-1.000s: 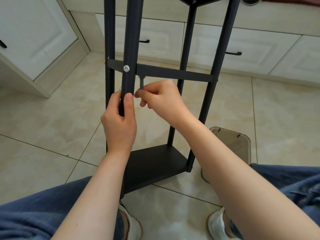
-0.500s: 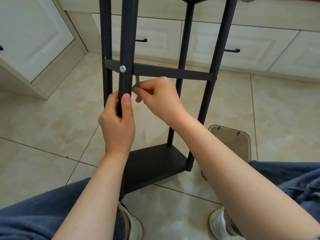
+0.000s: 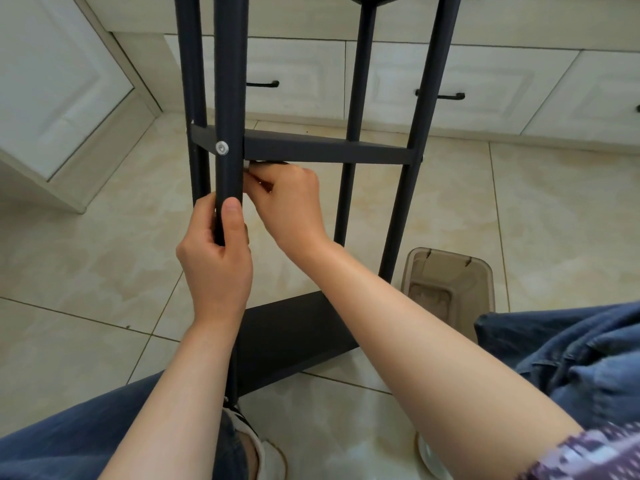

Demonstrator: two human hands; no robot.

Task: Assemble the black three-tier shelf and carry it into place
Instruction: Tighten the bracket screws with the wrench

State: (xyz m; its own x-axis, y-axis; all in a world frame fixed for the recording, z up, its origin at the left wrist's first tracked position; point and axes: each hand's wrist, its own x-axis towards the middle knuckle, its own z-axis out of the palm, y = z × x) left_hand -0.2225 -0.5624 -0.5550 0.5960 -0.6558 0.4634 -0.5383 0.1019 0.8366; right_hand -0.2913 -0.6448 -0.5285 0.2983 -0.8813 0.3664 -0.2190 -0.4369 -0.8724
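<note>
The black shelf stands upright on the tiled floor in front of me, with a middle tier (image 3: 325, 148) and a bottom tier (image 3: 294, 337) between four black poles. My left hand (image 3: 216, 258) is wrapped around the nearest pole (image 3: 227, 98), just below a silver screw (image 3: 222, 147). My right hand (image 3: 289, 202) is behind that pole, right under the middle tier, pinching a small grey hex key (image 3: 268, 163) that is mostly hidden by the fingers. The top tier is cut off at the frame's upper edge.
A translucent brown plastic box (image 3: 450, 289) sits on the floor to the right of the shelf. White cabinets with black drawer handles (image 3: 440, 95) line the back, and a white cabinet door (image 3: 52, 81) is at the left. My knees and shoes are at the bottom.
My right hand has risen with the hex key until it is close under the middle tier, and the key has turned from upright to flat. The left hand keeps its grip on the pole.
</note>
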